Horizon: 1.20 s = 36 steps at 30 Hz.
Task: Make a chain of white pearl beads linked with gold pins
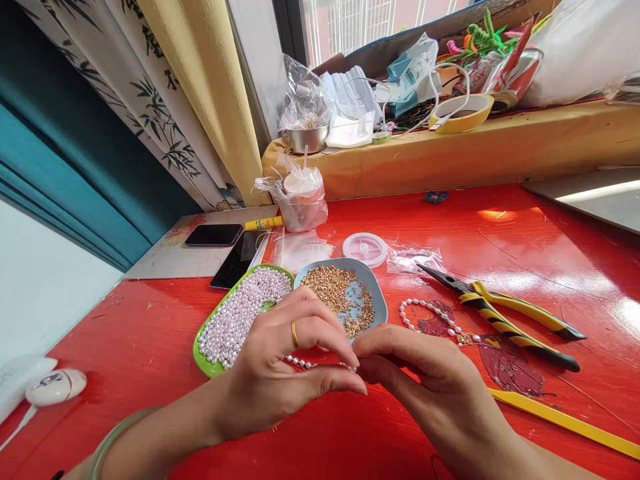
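Note:
My left hand (295, 353), with a gold ring on one finger, pinches a string of pearl beads (301, 363). Part of the string runs behind the fingers, toward the palm. Close against it, my right hand (425, 380) has thumb and forefinger pressed together at the string's end; what lies between those fingertips is hidden. Behind the left hand is a green tray (204, 363) full of pale pink-white pearl beads (240, 313). Beside it, a blue-grey dish (381, 300) holds small gold beads (330, 283).
Yellow-black long-nose pliers (475, 293) lie right, near a finished-looking pearl strand (407, 320) and a yellow strip (565, 420). Behind the dishes are a round plastic lid (365, 249), a wrapped cup (303, 197) and phone (214, 235). A white mouse-like device (56, 387) sits left.

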{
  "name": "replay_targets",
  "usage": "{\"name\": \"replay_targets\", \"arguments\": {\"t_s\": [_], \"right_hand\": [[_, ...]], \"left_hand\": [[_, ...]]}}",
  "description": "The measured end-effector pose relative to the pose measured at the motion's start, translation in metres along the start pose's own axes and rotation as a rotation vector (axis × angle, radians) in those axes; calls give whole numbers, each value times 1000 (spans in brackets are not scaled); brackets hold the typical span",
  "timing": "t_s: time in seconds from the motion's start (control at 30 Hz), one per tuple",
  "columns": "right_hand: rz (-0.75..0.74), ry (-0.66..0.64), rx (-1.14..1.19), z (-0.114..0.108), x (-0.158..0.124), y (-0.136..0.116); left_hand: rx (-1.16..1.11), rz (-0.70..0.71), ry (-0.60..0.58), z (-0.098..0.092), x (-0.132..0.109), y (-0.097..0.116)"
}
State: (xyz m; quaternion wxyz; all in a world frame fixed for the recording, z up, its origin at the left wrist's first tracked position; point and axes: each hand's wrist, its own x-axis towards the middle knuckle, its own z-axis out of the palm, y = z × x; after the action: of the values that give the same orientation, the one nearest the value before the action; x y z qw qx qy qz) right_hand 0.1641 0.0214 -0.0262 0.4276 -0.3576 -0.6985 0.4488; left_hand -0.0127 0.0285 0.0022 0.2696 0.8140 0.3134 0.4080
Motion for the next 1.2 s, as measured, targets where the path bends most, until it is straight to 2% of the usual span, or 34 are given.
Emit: {"name": "replay_targets", "arguments": {"t_s": [0.4, 0.57, 0.97, 1.2], "right_hand": [[-12, -35, -24, 0, -1, 2], [-28, -8, -62, 0, -1, 2], [0, -46, 84, 2, 0, 8], [-8, -16, 78, 2, -1, 6]], "left_hand": [[-9, 1, -12, 1, 0, -2], [0, -7, -10, 0, -1, -2], [-14, 47, -6, 3, -1, -3], [2, 62, 0, 3, -1, -4]]}}
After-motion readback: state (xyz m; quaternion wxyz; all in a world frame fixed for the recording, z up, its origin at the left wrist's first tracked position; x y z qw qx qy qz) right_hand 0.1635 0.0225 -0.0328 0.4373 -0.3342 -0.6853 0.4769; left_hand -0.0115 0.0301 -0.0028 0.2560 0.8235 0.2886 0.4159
